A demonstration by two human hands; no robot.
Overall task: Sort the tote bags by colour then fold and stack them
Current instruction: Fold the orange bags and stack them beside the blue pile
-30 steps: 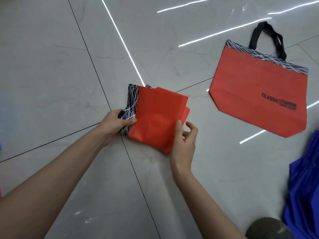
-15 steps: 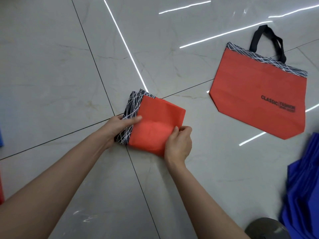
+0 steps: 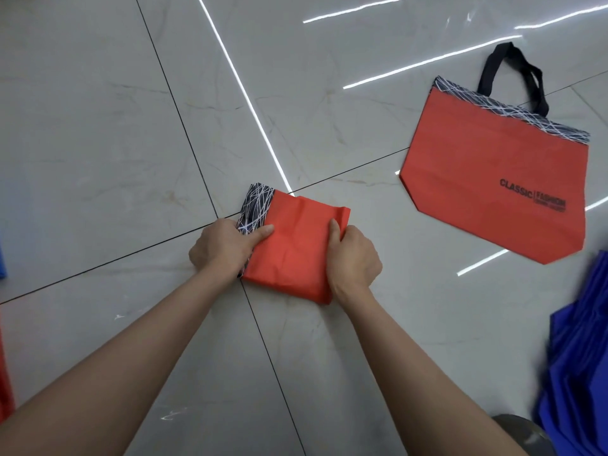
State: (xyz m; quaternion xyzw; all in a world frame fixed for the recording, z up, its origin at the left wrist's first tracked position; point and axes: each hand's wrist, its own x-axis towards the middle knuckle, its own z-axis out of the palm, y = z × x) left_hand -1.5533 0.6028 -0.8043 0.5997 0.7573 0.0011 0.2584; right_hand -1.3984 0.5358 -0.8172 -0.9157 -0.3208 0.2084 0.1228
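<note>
Folded red bag [image 3: 296, 245]: my L hand [image 3: 223, 246] still pinches left edge; R hand [image 3: 353, 258], open 1 s ago, now grips right edge.

2 bare forearms are reaching in from the lower edge, converging toward the middle. The left hand [image 3: 223, 248] is gripping the left edge of the folded red bag [image 3: 296, 255], its thumb lying straight across the top and pointing right, its other fingers curling under, out of sight. The right hand [image 3: 357, 258] is gripping the opposite edge, its back facing up, its thumb pressing on top and pointing away from the body, its fingers curling round the side. Both wrists are running straight in line with the forearms.
</note>
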